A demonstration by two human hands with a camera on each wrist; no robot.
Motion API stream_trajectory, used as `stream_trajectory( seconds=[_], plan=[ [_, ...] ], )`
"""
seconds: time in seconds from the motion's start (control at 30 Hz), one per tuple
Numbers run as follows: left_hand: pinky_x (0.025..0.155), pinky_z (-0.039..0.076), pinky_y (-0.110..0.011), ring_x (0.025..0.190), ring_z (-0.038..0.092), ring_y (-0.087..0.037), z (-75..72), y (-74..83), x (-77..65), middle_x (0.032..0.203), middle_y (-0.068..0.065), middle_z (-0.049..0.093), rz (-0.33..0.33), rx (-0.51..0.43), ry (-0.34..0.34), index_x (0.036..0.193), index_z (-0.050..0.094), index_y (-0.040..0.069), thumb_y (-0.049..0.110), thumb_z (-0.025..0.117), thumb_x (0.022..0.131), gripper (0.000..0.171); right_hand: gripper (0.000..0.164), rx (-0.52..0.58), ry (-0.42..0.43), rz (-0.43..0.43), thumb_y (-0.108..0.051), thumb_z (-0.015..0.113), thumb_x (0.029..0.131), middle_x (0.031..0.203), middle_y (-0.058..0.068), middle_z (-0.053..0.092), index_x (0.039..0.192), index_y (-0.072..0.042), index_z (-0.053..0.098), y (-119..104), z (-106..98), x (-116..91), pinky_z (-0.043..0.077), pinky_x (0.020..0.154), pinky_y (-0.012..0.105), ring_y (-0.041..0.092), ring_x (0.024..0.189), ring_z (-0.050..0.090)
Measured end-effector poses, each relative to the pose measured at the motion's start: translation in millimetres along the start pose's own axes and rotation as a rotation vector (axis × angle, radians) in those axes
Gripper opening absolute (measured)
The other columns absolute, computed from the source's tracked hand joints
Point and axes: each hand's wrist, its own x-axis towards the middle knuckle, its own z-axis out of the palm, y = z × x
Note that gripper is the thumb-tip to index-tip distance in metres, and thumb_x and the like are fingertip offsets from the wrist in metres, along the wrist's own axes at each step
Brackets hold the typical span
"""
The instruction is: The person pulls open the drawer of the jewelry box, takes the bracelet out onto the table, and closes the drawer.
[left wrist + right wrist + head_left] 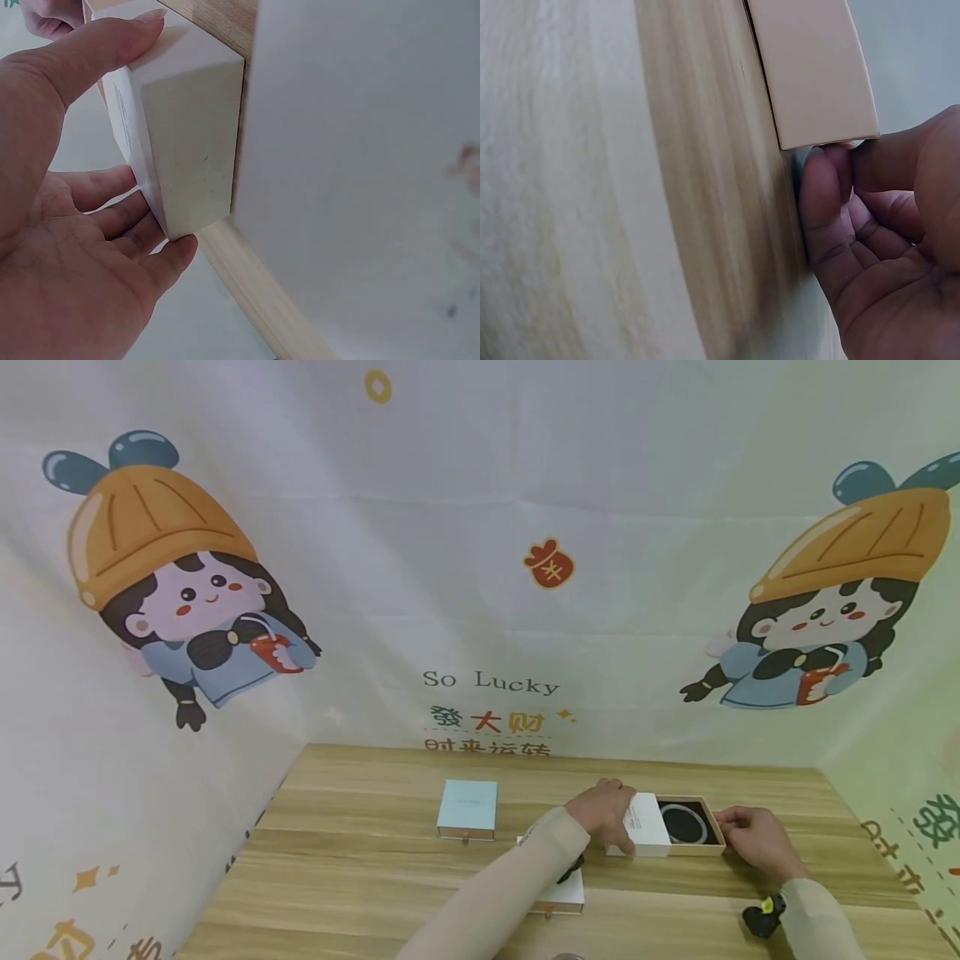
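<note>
A white box sleeve (648, 827) lies on the wooden table, right of the middle. From its right end a tan drawer (697, 852) stands partly pulled out. A pale ring-shaped bracelet (686, 842) rests on the drawer's black lining. My left hand (603, 814) grips the sleeve's left end, the thumb on one side and fingertips on the opposite one in the left wrist view. At the drawer's outer end, my right hand (757, 839) pinches with thumb and forefinger. Whatever tab lies between those fingertips is hidden in the right wrist view.
A light blue box (467, 806) with a small pull tab stands to the left. Nearer the front, another white box (558, 895) is partly covered by the left forearm. Printed cloth walls (480, 635) enclose the table (337, 860) at the back and sides.
</note>
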Motion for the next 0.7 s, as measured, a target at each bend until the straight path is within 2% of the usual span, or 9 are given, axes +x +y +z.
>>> stream_trajectory(
  seconds=[0.17, 0.33, 0.7],
  plan=[
    [0.114, 0.04, -0.02, 0.138, 0.046, -0.009, -0.8, -0.3, -1.5, 0.15, 0.007, 0.05, 0.008, 0.0, -0.004, 0.152, 0.046, 0.022, 0.048, 0.087, 0.079, 0.088, 0.027, -0.004, -0.006, 0.021, -0.008, 0.053, 0.095, 0.081, 0.007, 0.071, 0.107, 0.011, 0.069, -0.6, -0.7, 0.0, 0.047, 0.058, 0.025, 0.011, 0.066, 0.059],
    [0.114, 0.04, -0.02, 0.138, 0.045, -0.009, -0.9, -0.2, -2.7, 0.15, 0.007, 0.05, 0.009, -0.006, -0.003, 0.152, 0.046, 0.022, 0.047, 0.087, 0.079, 0.088, 0.026, 0.003, 0.005, 0.0, -0.008, 0.054, 0.096, 0.083, 0.009, 0.072, 0.106, 0.011, 0.069, 2.1, 0.9, -0.9, 0.047, 0.058, 0.024, 0.011, 0.066, 0.06],
    [0.113, 0.04, -0.019, 0.134, 0.047, -0.008, -0.7, 1.0, -2.0, 0.148, 0.008, 0.052, -0.007, -0.004, 0.011, 0.151, 0.048, 0.023, 0.047, 0.088, 0.077, 0.087, 0.027, 0.129, -0.034, -0.023, -0.005, 0.052, 0.102, 0.094, 0.016, 0.074, 0.114, 0.014, 0.066, 7.1, -0.4, -5.8, 0.055, 0.062, 0.023, 0.006, 0.068, 0.064]
  ],
)
